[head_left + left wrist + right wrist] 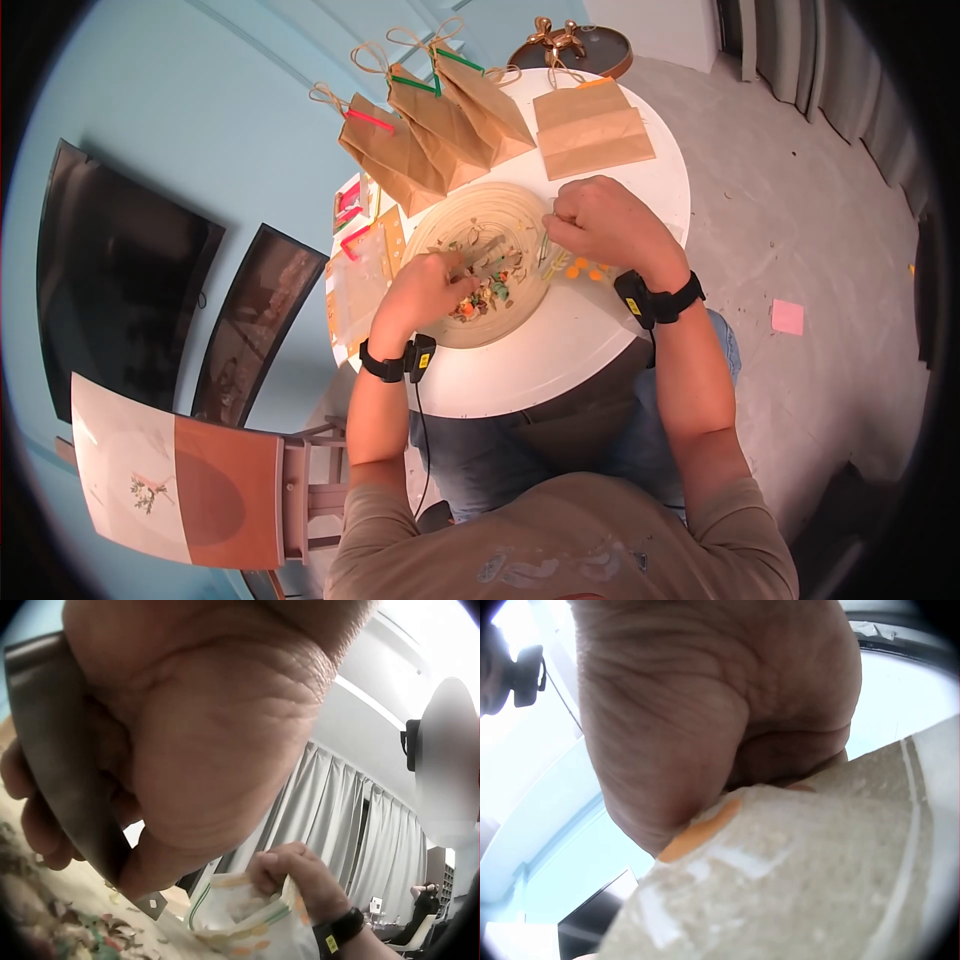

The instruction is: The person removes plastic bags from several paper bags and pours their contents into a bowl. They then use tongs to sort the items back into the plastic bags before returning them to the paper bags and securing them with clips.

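Note:
My left hand (425, 290) is over a round wooden tray (500, 206) and grips metal tongs (60, 742), a curved grey band running along the palm. Loose dried petals and leaves (492, 292), mixed green, orange and brown, lie in the tray below. At the tray's right side my right hand (610, 225) pinches the rim of a clear zip bag (251, 926) with orange dots and a green seal line. The bag's mouth gapes toward the tray in the left wrist view. Close up, the right wrist view shows the bag (795, 877) beneath the curled fingers.
Several brown paper bags (440, 125) with coloured strips stand at the back of the white table (500, 385). Another paper bag (595, 130) lies at back right. Flat plastic bags (360, 290) lie left of the tray. A stool (230, 490) stands left.

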Demonstrator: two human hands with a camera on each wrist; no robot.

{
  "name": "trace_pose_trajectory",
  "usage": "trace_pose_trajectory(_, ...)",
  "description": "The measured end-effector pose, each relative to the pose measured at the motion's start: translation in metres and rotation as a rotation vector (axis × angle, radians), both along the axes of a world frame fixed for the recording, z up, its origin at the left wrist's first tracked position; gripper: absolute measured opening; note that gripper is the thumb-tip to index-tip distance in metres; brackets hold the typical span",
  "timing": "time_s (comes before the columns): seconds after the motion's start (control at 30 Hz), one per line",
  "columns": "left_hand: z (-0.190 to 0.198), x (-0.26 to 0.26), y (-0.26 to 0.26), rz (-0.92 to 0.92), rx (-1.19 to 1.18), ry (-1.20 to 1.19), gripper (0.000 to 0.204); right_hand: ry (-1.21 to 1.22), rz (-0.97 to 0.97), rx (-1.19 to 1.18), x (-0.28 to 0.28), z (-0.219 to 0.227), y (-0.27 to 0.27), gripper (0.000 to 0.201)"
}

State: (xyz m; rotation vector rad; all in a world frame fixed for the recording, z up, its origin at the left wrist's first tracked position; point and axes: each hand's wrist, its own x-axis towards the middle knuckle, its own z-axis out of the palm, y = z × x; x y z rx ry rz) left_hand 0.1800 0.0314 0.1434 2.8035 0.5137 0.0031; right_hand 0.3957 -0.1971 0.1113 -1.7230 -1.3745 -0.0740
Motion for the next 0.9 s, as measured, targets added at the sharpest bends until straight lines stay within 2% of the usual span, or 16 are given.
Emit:
trace_pose_trajectory(0.27, -0.020, 0.000, -0.003, -0.005, 0.125, 0.062, 0.035, 0.003, -0.010, -0.014, -0.001, 0.001, -0.002, 0.033)
trace_pose_trajectory(0.37, -0.022, -0.004, -0.003, -0.012, 0.108, -0.015, 0.027, 0.005, -0.014, -0.022, -0.001, 0.001, -0.001, 0.033)
trace_pose_trajectory(0.5, -0.028, -0.010, 0.006, -0.002, 0.061, -0.083, 0.027, 0.002, -0.007, -0.015, -0.001, 0.000, 0.000, 0.033)
trace_pose_trajectory(0.67, -0.009, -0.013, 0.003, 0.090, -0.010, -0.025, 0.025, -0.005, -0.011, -0.013, -0.002, -0.001, 0.001, 0.034)
trace_pose_trajectory(0.9, 0.017, -0.011, -0.014, 0.031, -0.062, -0.089, 0.024, -0.008, 0.001, -0.012, -0.002, -0.004, 0.004, 0.034)
